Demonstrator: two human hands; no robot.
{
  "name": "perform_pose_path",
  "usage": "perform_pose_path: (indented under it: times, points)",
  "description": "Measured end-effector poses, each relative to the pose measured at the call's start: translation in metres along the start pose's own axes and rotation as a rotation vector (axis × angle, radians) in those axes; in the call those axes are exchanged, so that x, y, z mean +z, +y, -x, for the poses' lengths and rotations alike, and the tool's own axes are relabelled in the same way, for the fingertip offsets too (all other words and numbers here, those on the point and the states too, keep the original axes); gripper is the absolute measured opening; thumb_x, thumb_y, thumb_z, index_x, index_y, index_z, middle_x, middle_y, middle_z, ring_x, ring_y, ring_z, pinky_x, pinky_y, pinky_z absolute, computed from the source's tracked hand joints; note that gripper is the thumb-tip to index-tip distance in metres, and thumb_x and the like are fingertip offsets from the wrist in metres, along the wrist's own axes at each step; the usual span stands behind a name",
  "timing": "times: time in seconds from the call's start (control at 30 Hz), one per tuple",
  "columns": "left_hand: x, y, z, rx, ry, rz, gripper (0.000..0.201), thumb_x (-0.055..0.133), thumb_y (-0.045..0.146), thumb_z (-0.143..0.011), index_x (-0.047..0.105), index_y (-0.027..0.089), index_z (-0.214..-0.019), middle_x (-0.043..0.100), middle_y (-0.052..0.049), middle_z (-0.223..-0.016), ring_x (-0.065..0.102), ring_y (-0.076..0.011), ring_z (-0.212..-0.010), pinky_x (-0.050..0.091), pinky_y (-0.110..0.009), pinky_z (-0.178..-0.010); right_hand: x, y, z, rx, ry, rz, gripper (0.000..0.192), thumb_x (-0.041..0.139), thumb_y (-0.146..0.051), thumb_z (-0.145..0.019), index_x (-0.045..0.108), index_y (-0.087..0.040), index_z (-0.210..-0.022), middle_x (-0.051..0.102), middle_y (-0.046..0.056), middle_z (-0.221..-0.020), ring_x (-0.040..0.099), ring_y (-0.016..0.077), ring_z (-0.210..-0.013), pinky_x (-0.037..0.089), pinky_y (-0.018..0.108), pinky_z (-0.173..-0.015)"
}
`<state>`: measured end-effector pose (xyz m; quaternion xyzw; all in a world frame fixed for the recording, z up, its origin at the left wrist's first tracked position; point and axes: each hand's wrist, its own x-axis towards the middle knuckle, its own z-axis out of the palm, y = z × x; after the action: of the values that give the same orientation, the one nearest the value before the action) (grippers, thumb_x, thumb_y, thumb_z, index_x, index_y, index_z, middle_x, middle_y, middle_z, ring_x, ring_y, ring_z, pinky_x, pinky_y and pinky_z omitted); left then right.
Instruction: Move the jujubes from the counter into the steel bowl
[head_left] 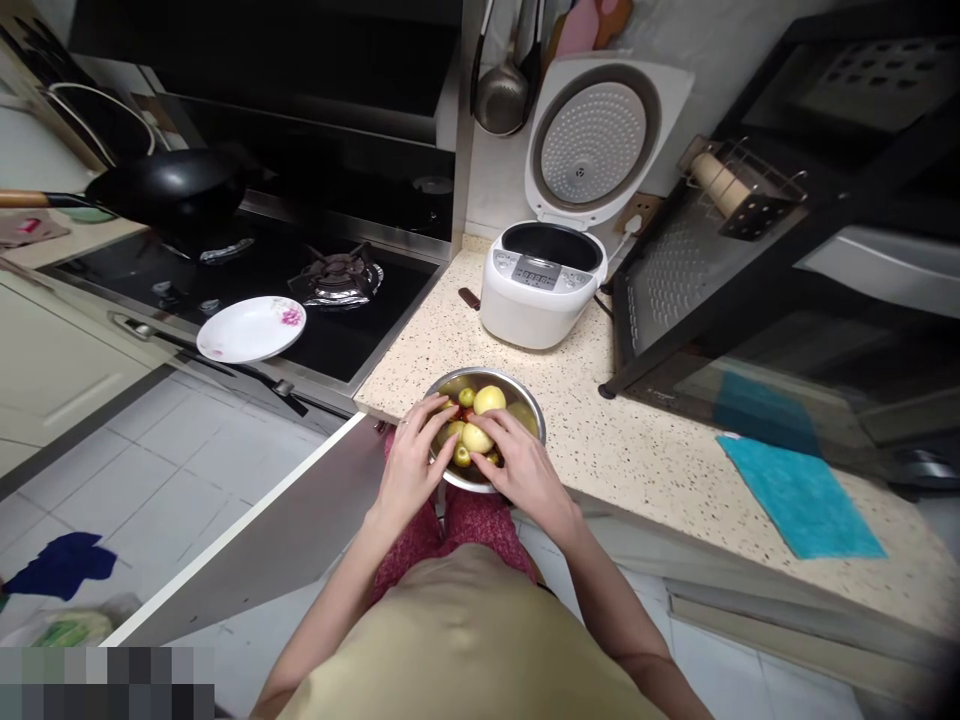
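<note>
A metal bowl (534,412) at the counter's front edge holds several round yellow-green fruits and some small red ones. My left hand (420,450) reaches over the bowl's left side, its fingers curved and apart, with the fingertips close to a yellowish fruit (455,429). From the right, my right hand (525,462) has its thumb and fingers around a pale yellow fruit (477,438) in the middle of the bowl. Another pale fruit (490,400) lies just behind it. My fingers hide part of the bowl's contents.
Behind the bowl stands a white rice cooker (525,305) with its lid up. A flowered plate (251,330) lies at the stove's front edge, and a black wok (169,190) sits farther left. Along the right are a black oven (675,360) and a blue cloth (802,495). A cabinet door (277,560) stands ajar.
</note>
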<state>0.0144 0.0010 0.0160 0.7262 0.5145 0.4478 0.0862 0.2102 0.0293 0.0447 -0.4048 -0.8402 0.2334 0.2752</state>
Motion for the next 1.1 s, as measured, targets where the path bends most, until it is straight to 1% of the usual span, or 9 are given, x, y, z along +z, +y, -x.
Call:
perform_pose_path:
  times: [0.17,0.4,0.6,0.7,0.9,1.0,1.1]
  points:
    - [0.0,0.001,0.0,-0.011,-0.019,0.004,0.036,0.058,0.024,-0.104,0.059,0.029,-0.14,0.062,-0.01,-0.142,0.056,-0.0276,-0.139,0.048,-0.054,-0.117,0.003,0.0,0.001,0.008,0.049,-0.023,0.042,0.063,-0.018,-0.096,0.061,-0.026,-0.138,0.067,0.01,-0.13,0.067,0.0303,-0.122,0.058,0.052,-0.105]
    - [-0.001,0.002,-0.001,-0.031,-0.033,0.016,0.034,0.056,0.025,-0.104,0.061,0.028,-0.138,0.062,-0.01,-0.143,0.057,-0.0265,-0.138,0.048,-0.052,-0.117,0.005,0.004,0.008,0.037,0.092,-0.074,0.041,0.062,-0.022,-0.099,0.058,-0.028,-0.14,0.067,0.009,-0.134,0.066,0.0292,-0.124,0.058,0.053,-0.106]
    - [-0.001,0.003,-0.001,-0.045,-0.039,0.02,0.033,0.055,0.026,-0.105,0.062,0.029,-0.137,0.062,-0.009,-0.143,0.057,-0.027,-0.138,0.047,-0.052,-0.118,0.002,0.007,0.018,0.04,0.176,-0.123,0.035,0.06,-0.024,-0.101,0.061,-0.029,-0.135,0.068,0.009,-0.132,0.066,0.0279,-0.125,0.058,0.051,-0.107]
    - [-0.001,0.003,-0.001,-0.042,-0.039,0.011,0.033,0.056,0.026,-0.105,0.062,0.028,-0.137,0.062,-0.009,-0.142,0.058,-0.0271,-0.137,0.048,-0.052,-0.117,-0.001,0.012,0.024,0.051,0.255,-0.128,0.029,0.06,-0.024,-0.101,0.064,-0.027,-0.129,0.07,0.009,-0.128,0.066,0.0271,-0.123,0.058,0.049,-0.106]
    - [-0.003,0.005,-0.003,-0.056,-0.041,-0.016,0.033,0.057,0.027,-0.104,0.062,0.027,-0.137,0.061,-0.01,-0.144,0.057,-0.0279,-0.138,0.048,-0.052,-0.117,-0.006,0.031,0.039,0.107,0.498,-0.068,0.019,0.058,-0.023,-0.1,0.069,-0.025,-0.115,0.073,0.009,-0.115,0.07,0.0261,-0.11,0.061,0.046,-0.096]
    - [-0.003,0.006,-0.003,-0.059,-0.036,-0.021,0.032,0.057,0.027,-0.104,0.062,0.027,-0.136,0.06,-0.011,-0.144,0.057,-0.0277,-0.137,0.048,-0.051,-0.117,-0.009,0.038,0.044,0.139,0.549,-0.058,0.018,0.057,-0.024,-0.1,0.07,-0.025,-0.113,0.073,0.01,-0.114,0.07,0.0267,-0.11,0.06,0.045,-0.095]
    - [-0.002,0.007,-0.004,-0.067,-0.038,-0.024,0.033,0.058,0.028,-0.104,0.061,0.027,-0.137,0.06,-0.011,-0.144,0.057,-0.0279,-0.138,0.048,-0.052,-0.118,-0.012,0.042,0.046,0.187,0.555,-0.062,0.018,0.056,-0.027,-0.1,0.07,-0.025,-0.112,0.073,0.01,-0.113,0.07,0.0276,-0.11,0.059,0.045,-0.095]
